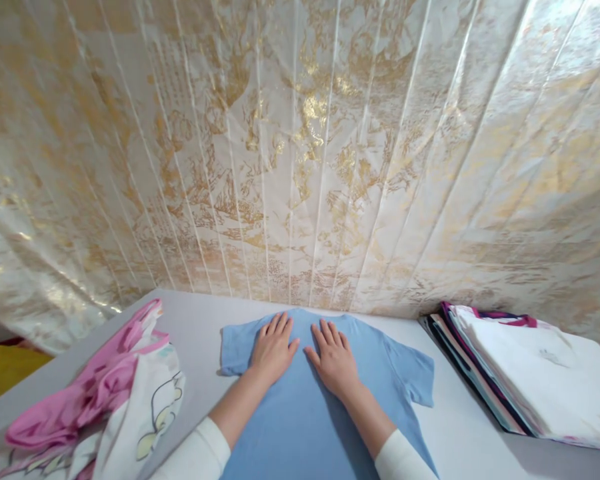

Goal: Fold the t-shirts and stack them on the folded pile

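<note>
A light blue T-shirt (300,413) lies spread out on the white table, its collar end toward the wall and both short sleeves out to the sides. My left hand (274,347) rests flat on its upper left part, fingers stretched toward the collar. On the upper right part lies my right hand (334,357), palm down with the fingers slightly spread. Neither hand grips the cloth. The shirt's lower end runs out of view at the bottom.
A crumpled pink and white printed garment (110,393) lies on the left. Folded clothes (545,373) are stacked at the right, a white one on top. A gold-patterned curtain (300,153) hangs behind the table (195,320). Yellow cloth (10,370) shows at far left.
</note>
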A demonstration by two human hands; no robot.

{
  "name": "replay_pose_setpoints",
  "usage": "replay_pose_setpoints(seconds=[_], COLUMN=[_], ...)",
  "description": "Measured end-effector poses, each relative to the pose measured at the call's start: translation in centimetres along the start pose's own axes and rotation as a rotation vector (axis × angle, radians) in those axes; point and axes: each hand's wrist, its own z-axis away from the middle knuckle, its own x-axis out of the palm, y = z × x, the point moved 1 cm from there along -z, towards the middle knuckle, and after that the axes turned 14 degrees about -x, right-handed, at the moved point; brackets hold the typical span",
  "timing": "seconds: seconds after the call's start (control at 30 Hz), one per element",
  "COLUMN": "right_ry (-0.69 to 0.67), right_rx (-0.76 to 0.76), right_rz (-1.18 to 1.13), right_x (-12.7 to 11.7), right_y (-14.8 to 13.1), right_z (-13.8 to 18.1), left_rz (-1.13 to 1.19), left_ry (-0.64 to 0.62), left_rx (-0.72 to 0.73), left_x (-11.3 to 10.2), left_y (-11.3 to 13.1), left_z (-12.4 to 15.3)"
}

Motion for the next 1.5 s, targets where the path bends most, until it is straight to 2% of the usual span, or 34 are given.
replay_pose_setpoints(seconds=[0.1, 0.23, 0.3, 0.5, 0.6, 0.73, 0.83, 0.93, 1.0, 1.13, 1.27, 1.3, 1.4, 1.5], right_ry=[-0.008, -0.019, -0.019, 0.019, 0.104, 0.153, 0.195, 0.22, 0.265, 0.377, 0.378, 0.366, 0.309, 0.263], right_rx=[0.079, 0.077, 0.069, 0.061, 0.013, -0.147, -0.256, -0.211, -0.114, 0.097, 0.194, 0.215, 0.266, 0.286], right_rz=[0.019, 0.008, 0.006, -0.024, -0.09, -0.157, -0.317, -0.491, -0.655, -0.865, -0.882, -0.893, -0.917, -0.921], right_x=[0.1, 0.3, 0.4, 0.4, -0.2, -0.8, -0.5, 0.1, 0.2, -0.2, -0.5, -0.5, -0.4, -0.4], right_y=[0.9, 1.5, 1.5, 1.5, 0.8, -3.0, -6.9, -9.7, -10.3, -8.0, -3.5, -2.6, -0.9, -0.6], right_z=[-0.4, -0.2, -0.2, -0.3, 0.1, 1.2, 1.3, 0.0, -1.4, -3.7, -4.1, -3.9, -3.6, -3.6], left_rz=[0.024, 0.053, 0.051, -0.038, -0.048, 0.015, 0.099, 0.199, 0.269, 0.378, 0.365, 0.343, 0.155, 0.054], left_ry=[0.005, 0.012, 0.03, 0.064, 0.056, 0.03, -0.003, -0.025, -0.041, -0.049, -0.033, -0.061, -0.261, -0.345], left_rx=[0.01, -0.002, -0.059, -0.335, -0.393, -0.436, -0.457, -0.405, -0.331, -0.157, -0.14, -0.157, -0.231, -0.271], left_x=[0.2, -0.4, -1.2, -3.9, -4.7, -5.3, -5.9, -6.6, -6.9, -7.7, -8.1, -8.1, -7.6, -7.5], left_y=[-0.7, -2.0, -3.4, -9.7, -10.8, -9.5, -7.8, -5.6, -4.0, -1.7, -1.8, -2.1, -3.1, -3.9], left_z=[0.0, -0.5, -0.5, 1.3, 2.0, 2.1, 2.0, 2.0, 2.1, 3.3, 8.0, 9.6, 14.7, 18.0])
